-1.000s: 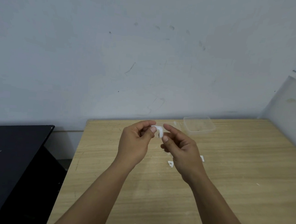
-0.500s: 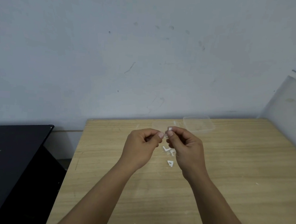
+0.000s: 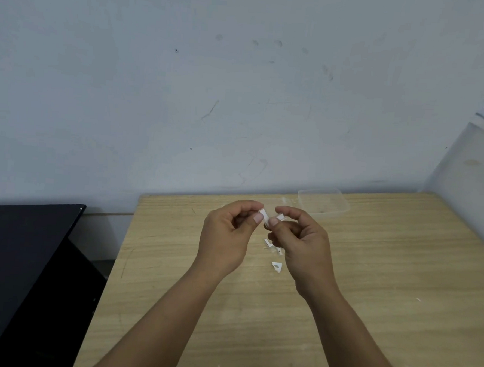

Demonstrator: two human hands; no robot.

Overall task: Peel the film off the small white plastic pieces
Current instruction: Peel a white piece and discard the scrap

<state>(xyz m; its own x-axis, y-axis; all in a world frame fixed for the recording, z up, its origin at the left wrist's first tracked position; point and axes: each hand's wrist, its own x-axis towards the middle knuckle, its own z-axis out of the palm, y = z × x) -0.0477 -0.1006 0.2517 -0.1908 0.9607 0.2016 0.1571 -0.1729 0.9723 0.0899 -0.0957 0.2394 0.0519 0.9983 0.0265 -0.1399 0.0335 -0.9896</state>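
Observation:
Above the middle of the wooden table (image 3: 371, 276), my left hand (image 3: 227, 236) pinches a small white plastic piece (image 3: 264, 214) between thumb and forefinger. My right hand (image 3: 302, 241) faces it, its thumb and forefinger pinched on a small white bit (image 3: 280, 217), which looks like the film or the piece's other end. Below the hands, loose white pieces lie on the table: one angular piece (image 3: 267, 243) and one with a hole (image 3: 277, 266). Part of that small heap is hidden behind my right hand.
A clear plastic box (image 3: 323, 202) sits at the table's far edge by the white wall, right of my hands. A black surface (image 3: 18, 254) stands to the left, across a gap. A second wall borders the table on the right.
Both hands dropped lower half a second ago and have now risen slightly and parted a little, with the white piece showing between the fingertips. The pieces on the table have not moved.

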